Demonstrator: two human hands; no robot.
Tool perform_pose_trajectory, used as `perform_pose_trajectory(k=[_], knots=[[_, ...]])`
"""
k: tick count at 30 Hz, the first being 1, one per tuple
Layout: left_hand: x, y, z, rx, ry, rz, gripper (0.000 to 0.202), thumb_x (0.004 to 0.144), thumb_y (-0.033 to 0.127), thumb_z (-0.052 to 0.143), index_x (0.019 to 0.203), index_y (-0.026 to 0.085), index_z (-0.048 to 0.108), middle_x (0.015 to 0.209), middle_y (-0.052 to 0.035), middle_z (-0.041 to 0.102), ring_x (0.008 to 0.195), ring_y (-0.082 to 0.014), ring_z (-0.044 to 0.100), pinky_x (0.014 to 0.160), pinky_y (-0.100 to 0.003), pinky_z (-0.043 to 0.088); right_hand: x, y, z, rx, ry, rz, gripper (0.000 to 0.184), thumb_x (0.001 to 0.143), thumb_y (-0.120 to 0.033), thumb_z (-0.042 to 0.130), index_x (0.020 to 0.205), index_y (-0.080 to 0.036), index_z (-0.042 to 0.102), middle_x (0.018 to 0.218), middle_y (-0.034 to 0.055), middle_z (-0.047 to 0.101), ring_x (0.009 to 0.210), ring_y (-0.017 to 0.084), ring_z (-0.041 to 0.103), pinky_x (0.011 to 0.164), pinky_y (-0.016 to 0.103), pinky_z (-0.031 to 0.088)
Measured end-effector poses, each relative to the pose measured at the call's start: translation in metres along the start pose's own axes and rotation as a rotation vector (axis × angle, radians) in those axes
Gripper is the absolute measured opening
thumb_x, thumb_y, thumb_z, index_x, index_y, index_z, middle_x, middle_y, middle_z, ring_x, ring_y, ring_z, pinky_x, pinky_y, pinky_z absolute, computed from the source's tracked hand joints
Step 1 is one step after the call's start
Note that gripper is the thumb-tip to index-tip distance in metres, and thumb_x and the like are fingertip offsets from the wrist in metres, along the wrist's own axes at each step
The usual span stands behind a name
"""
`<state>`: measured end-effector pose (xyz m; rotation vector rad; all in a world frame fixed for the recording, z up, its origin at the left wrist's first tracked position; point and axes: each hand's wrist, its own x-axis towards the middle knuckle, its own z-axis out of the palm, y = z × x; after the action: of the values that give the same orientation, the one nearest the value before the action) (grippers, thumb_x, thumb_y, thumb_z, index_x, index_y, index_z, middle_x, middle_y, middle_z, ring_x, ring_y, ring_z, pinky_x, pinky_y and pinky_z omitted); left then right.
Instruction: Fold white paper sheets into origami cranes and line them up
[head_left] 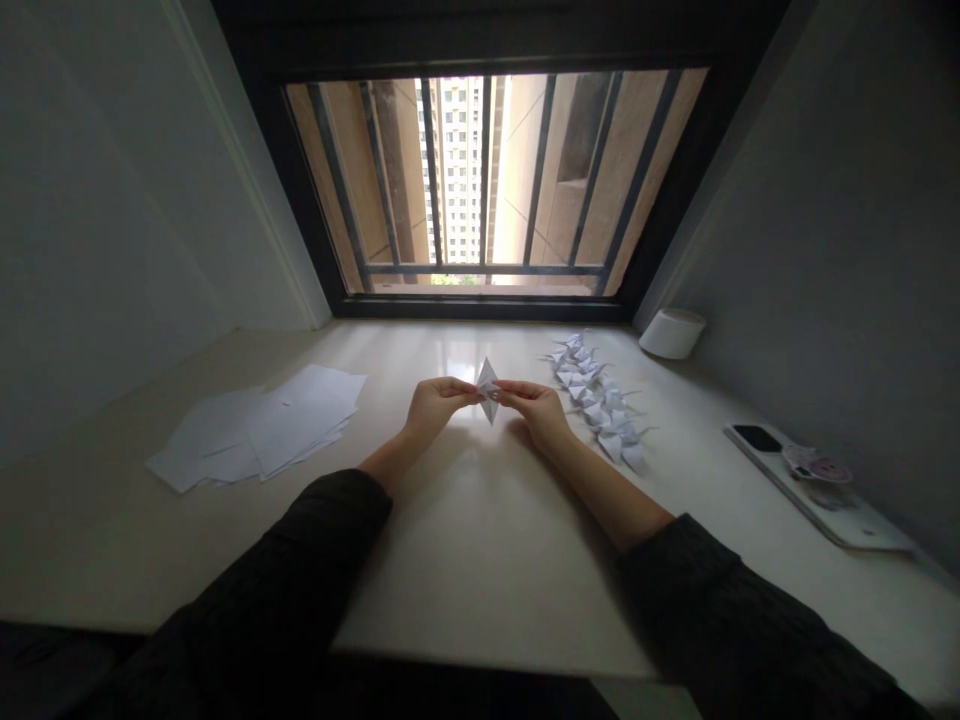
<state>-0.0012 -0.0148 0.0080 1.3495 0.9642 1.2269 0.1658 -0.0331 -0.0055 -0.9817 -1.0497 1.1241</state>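
Note:
Between my two hands is a small piece of folded white paper (487, 375), diamond-shaped with one point up and one down. My left hand (439, 403) pinches its left side between thumb and fingers. On the opposite side, my right hand (538, 405) grips it in the same way. The fingertips cover the paper's middle, so its inner folds are hard to make out. To the right of my right hand stand several folded paper cranes (592, 390) in a cluster of rows. Loose white paper sheets (296, 420) lie in a spread pile to the left.
A pale sill-like surface (420, 600) runs up to a dark-framed window (480, 308) with bars outside. A white cup-like object (673, 333) rests against the right wall. Nearer on that side lies a phone (817, 490) with a round decorated grip on its back.

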Motion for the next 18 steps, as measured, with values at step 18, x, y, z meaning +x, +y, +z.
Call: perform_pose_trajectory(k=[18], knots=[[-0.006, -0.001, 0.009, -0.084, -0.032, -0.059, 0.051, 0.061, 0.035, 0.079, 0.105, 0.014, 0.063, 0.077, -0.007, 0.072, 0.075, -0.0187, 0.068, 0.079, -0.036, 0.051, -0.002, 0.001, 0.006, 0.023, 0.082, -0.083, 0.039, 0.056, -0.039, 0.079, 0.089, -0.019, 0.072, 0.064, 0.0011, 0.07, 0.061, 0.015, 0.061, 0.068, 0.032, 0.049]])
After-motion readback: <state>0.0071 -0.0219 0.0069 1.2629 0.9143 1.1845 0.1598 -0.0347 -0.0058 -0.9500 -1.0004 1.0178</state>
